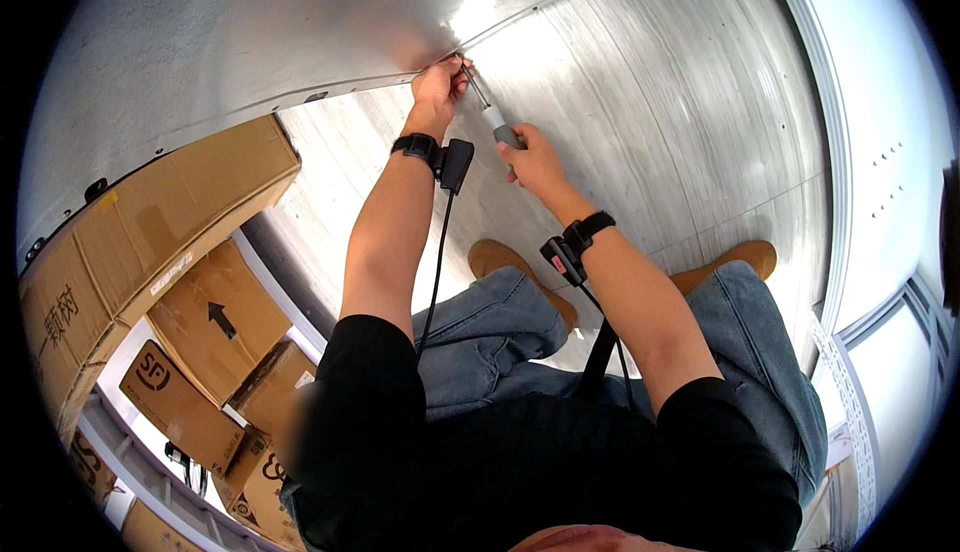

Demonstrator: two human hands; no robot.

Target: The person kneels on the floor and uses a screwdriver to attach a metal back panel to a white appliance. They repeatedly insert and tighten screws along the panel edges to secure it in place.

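My right hand (534,160) is closed around the grey and white handle of a screwdriver (492,116). Its thin metal shaft slants up and left to the lower edge of a large grey metal panel (300,12). At that edge, my left hand (440,82) has its fingers pinched together beside the shaft's tip. Whatever the left fingers hold is too small and too hidden to make out. Black straps with small boxes and cables sit on both wrists.
Pale wood-look flooring (660,82) lies below my hands, with my brown shoes (520,272) on it. Cardboard boxes (215,312) are stacked on shelving at the left, under a long carton (180,212) beside the panel. A white wall (880,112) curves along the right.
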